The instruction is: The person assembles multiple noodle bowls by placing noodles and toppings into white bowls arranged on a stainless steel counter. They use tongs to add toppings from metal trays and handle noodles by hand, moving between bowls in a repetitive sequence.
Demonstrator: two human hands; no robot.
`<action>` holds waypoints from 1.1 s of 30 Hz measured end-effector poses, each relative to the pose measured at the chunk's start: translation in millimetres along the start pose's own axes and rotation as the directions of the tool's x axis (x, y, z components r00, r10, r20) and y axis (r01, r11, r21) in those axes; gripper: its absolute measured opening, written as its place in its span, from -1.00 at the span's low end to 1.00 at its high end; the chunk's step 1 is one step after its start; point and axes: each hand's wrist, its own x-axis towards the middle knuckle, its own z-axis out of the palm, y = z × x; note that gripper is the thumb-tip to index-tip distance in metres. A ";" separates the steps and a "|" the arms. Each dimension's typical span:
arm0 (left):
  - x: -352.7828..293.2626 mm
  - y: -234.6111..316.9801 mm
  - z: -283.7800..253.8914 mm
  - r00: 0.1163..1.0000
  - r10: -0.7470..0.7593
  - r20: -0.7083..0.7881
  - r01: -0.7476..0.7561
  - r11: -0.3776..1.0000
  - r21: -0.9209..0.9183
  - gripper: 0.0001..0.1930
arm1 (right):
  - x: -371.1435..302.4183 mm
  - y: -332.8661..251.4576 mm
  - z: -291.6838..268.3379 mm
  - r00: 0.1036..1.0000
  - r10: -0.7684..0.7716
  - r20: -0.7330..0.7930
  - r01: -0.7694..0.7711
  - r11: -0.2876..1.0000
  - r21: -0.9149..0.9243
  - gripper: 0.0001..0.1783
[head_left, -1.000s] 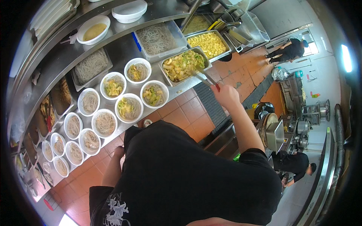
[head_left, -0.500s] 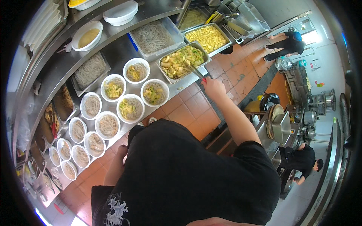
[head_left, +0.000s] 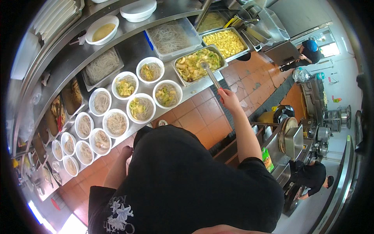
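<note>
My right hand [head_left: 230, 99] is closed around the red grip of metal tongs [head_left: 212, 77]. Their rounded tip rests over cooked cabbage in a steel pan [head_left: 180, 78] on the right part of the counter. My left hand [head_left: 126, 152] hangs low by the counter's front edge, and my shirt partly hides its fingers. Several white bowls of glass noodles [head_left: 116, 123] stand in rows left of the pan. Those nearest the pan, such as one bowl [head_left: 167, 94], also carry cabbage on top; bowls farther left show noodles with little on them.
Behind the pan are a clear tub of noodles [head_left: 171, 37] and a pan of yellow diced food [head_left: 226, 43]. Another noodle tray [head_left: 102, 68] sits at left. A steel shelf [head_left: 163, 17] runs above. Two co-workers, one by a doorway [head_left: 309, 54], one at right [head_left: 313, 177], stand apart.
The tongs have swung over the cabbage, their tip now higher in the pan. My view has shifted, so the counter appears farther right. The far co-worker now holds a large dark panel.
</note>
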 end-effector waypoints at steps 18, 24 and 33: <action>-61.5 -22.0 -2.6 0.946 -0.322 0.029 0.320 0.918 -0.232 -0.47 | -53.6 -97.2 83.8 0.901 -0.357 0.248 0.372 0.928 -0.018 -0.66; -96.3 -54.2 12.7 0.933 -0.361 0.011 0.345 0.883 -0.317 -0.54 | -45.0 -113.6 257.6 0.688 -0.557 0.466 0.665 0.740 -0.098 -0.58; -114.7 -140.5 60.6 0.972 -0.235 0.029 0.235 0.945 -0.226 -0.76 | -80.3 -140.9 403.5 0.690 -0.480 0.542 0.718 0.352 -0.601 -0.44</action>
